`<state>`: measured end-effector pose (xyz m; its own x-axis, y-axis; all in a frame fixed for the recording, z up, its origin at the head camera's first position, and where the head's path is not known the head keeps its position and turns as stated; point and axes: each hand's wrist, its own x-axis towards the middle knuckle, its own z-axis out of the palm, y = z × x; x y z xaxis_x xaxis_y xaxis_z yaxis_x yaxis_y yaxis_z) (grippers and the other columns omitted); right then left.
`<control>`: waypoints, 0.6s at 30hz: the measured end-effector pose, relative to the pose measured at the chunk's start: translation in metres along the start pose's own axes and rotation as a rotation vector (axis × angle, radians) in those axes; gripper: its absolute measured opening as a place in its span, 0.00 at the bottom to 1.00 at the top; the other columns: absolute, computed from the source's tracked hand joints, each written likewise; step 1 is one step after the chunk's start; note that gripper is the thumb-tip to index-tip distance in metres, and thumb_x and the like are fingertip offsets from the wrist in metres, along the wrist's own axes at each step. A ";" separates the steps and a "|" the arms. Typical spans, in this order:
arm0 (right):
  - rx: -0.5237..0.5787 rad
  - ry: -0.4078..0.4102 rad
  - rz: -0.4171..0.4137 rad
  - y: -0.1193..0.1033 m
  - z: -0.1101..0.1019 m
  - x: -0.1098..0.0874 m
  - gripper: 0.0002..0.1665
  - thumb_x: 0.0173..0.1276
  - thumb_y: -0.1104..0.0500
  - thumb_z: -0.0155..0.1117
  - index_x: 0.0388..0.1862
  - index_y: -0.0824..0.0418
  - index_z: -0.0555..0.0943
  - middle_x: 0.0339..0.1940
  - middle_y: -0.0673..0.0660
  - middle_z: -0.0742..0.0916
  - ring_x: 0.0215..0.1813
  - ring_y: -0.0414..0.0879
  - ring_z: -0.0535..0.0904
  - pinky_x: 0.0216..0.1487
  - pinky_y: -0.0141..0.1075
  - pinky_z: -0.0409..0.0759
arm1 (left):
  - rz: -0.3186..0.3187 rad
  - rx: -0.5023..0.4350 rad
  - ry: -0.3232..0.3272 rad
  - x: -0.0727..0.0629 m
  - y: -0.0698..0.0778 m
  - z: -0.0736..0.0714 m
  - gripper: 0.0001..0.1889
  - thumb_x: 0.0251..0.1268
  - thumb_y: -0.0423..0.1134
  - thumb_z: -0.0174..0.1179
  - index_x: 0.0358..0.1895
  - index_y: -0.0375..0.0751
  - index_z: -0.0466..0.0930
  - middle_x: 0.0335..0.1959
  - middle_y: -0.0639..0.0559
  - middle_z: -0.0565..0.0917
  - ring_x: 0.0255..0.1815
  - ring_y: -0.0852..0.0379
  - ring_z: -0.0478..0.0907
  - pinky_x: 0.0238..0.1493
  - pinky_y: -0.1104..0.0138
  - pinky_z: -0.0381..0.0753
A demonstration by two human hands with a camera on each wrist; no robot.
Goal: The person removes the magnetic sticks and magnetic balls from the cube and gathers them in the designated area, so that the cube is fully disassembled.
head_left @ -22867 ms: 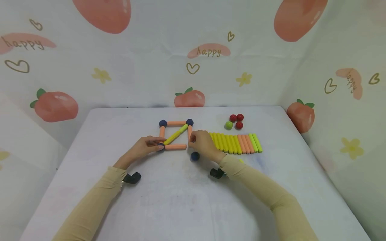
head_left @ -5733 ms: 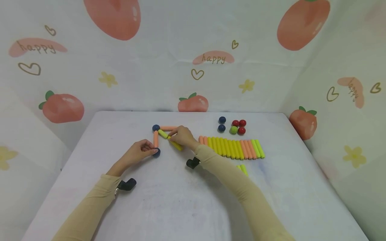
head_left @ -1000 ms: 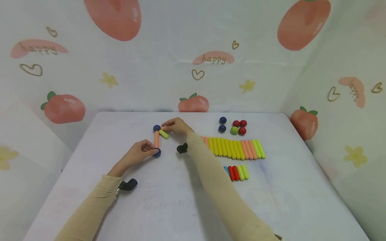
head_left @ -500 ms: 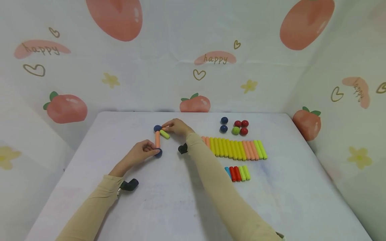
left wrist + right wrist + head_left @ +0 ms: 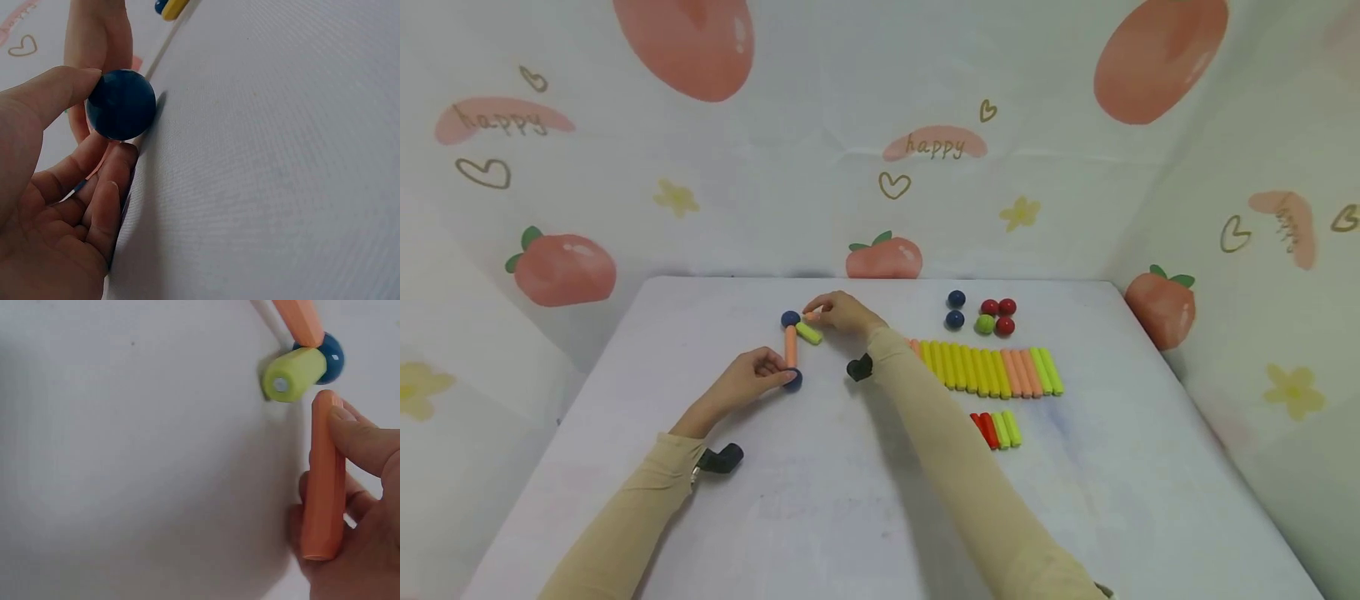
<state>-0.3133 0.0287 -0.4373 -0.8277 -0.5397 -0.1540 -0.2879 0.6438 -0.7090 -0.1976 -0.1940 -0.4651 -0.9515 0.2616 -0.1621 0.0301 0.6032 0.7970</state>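
Note:
My left hand point(image 5: 745, 385) grips a dark blue ball point(image 5: 122, 105), thumb on top and curled fingers below. From that ball an orange stick point(image 5: 791, 346) runs back to a second blue ball point(image 5: 790, 319). A short lime-green stick point(image 5: 294, 375) also sticks out from this far ball, its free end showing a silvery disc. My right hand point(image 5: 842, 315) pinches another orange stick point(image 5: 325, 481) between thumb and fingers, just right of the far ball. In the right wrist view a small gap parts the held stick from ball and green stick.
Right of my hands lies a row of yellow, orange and lime sticks point(image 5: 977, 368). Nearer, short red and lime sticks point(image 5: 1000, 430) lie partly behind my right sleeve. Two blue balls point(image 5: 955, 320), red balls point(image 5: 1005, 326) and a green ball point(image 5: 985, 324) sit behind the row.
Earlier, orange sticks and blue balls formed a square with a yellow-and-lime diagonal. The yellow stick has since left the lime one. Just now my right hand drew its orange stick rightward off the far ball.

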 end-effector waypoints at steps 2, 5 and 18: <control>-0.006 -0.016 -0.009 0.001 -0.005 -0.002 0.16 0.77 0.53 0.53 0.60 0.49 0.79 0.60 0.54 0.81 0.58 0.46 0.75 0.60 0.40 0.75 | -0.004 -0.004 0.001 -0.001 0.000 0.000 0.22 0.64 0.53 0.66 0.47 0.37 0.77 0.40 0.47 0.82 0.38 0.57 0.77 0.40 0.69 0.76; 0.012 -0.035 -0.005 0.001 -0.017 -0.010 0.15 0.78 0.51 0.52 0.59 0.51 0.76 0.57 0.56 0.82 0.52 0.48 0.77 0.54 0.39 0.76 | -0.003 -0.010 0.002 -0.003 0.001 0.000 0.21 0.64 0.52 0.66 0.47 0.37 0.77 0.41 0.47 0.83 0.38 0.57 0.77 0.39 0.69 0.77; 0.213 0.042 -0.030 0.023 -0.054 -0.058 0.13 0.73 0.59 0.61 0.51 0.62 0.73 0.43 0.61 0.85 0.40 0.49 0.83 0.47 0.37 0.86 | 0.011 -0.079 0.015 -0.002 -0.001 -0.003 0.37 0.65 0.50 0.66 0.71 0.39 0.60 0.48 0.41 0.84 0.42 0.59 0.80 0.43 0.71 0.77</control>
<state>-0.2981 0.1035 -0.4076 -0.8409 -0.5310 -0.1045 -0.2086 0.4963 -0.8427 -0.1970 -0.1968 -0.4637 -0.9556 0.2562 -0.1453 0.0166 0.5393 0.8420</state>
